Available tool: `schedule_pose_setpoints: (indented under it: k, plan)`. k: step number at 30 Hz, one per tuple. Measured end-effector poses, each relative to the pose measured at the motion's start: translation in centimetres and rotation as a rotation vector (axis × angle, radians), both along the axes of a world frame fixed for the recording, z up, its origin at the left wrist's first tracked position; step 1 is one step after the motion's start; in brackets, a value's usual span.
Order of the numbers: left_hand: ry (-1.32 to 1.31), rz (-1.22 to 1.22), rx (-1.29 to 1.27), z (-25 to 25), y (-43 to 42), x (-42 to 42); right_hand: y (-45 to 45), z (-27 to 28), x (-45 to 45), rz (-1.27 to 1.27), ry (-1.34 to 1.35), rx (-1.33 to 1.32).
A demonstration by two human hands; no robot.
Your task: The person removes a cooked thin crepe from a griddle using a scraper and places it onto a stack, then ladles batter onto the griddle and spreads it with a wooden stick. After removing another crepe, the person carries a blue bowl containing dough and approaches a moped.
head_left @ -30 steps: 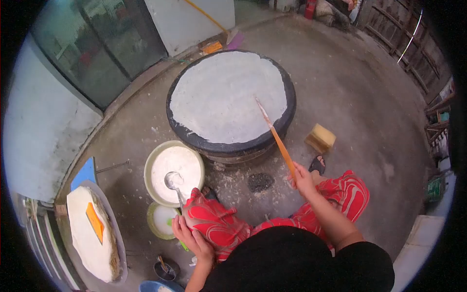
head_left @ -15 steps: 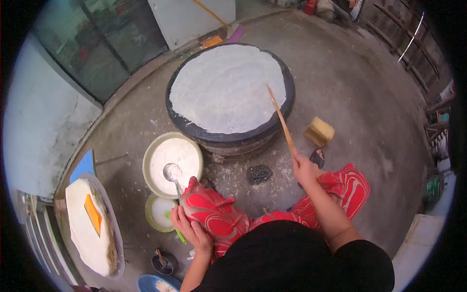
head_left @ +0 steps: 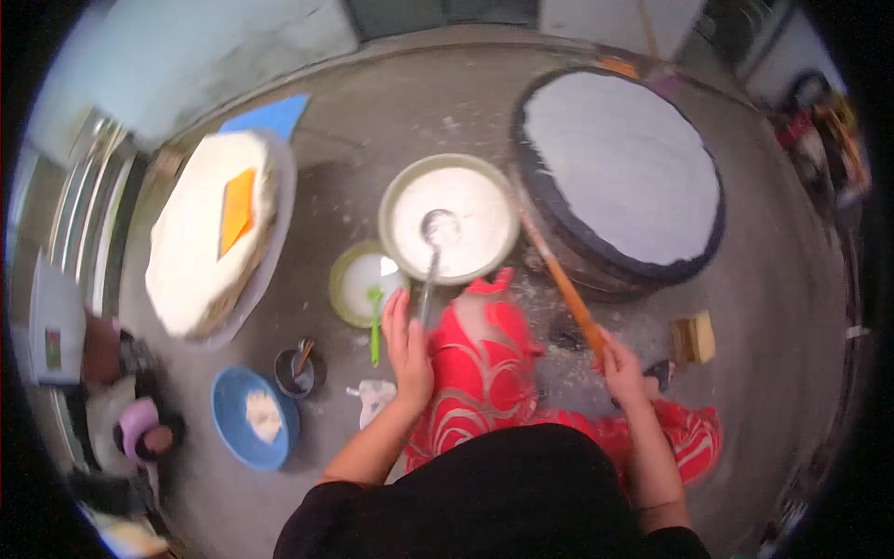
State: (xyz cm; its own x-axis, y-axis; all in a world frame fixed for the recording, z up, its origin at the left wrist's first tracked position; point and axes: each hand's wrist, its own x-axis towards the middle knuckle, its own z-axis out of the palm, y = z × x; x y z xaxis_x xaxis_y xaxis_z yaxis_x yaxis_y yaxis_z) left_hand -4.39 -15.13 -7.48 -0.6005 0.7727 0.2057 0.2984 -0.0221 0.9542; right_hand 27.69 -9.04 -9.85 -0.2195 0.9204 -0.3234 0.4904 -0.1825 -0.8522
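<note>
Right hand (head_left: 622,373) grips a blurred stick (head_left: 570,293); left hand (head_left: 410,365) lies open (ladle (head_left: 437,229) contact unclear).

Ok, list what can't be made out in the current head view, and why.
- Head view: the near end of the wooden stick, hidden in the right hand.
- Head view: whether the left hand touches the ladle; they overlap from above.
- Head view: the readout on the white box, too small and blurred.
- Head view: the upper part of the dark door, cut off by the top edge.
</note>
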Motion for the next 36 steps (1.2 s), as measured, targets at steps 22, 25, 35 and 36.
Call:
schedule_pose_setpoints:
  k: [22, 25, 35, 36]
  plan:
    - [-0.269, 0.275, -0.613, -18.2, -7.0, -8.4, 12.7, -3.1, -33.2, 1.116, -0.725, 0.154]
    - [-0.143, 0.259, -0.655, -20.1, -6.4, -8.3, 12.8, -3.7, -32.4, 1.093, -0.701, 0.101]
    - [-0.185, 0.462, -0.638, -22.4, -4.7, -12.3, 12.1, -4.9, -30.7, 1.190, -0.640, 0.564]
    - [-0.143, 0.413, -0.528, -22.0, -4.7, -11.3, 12.1, -5.3, -30.7, 1.188, -0.638, 0.566]
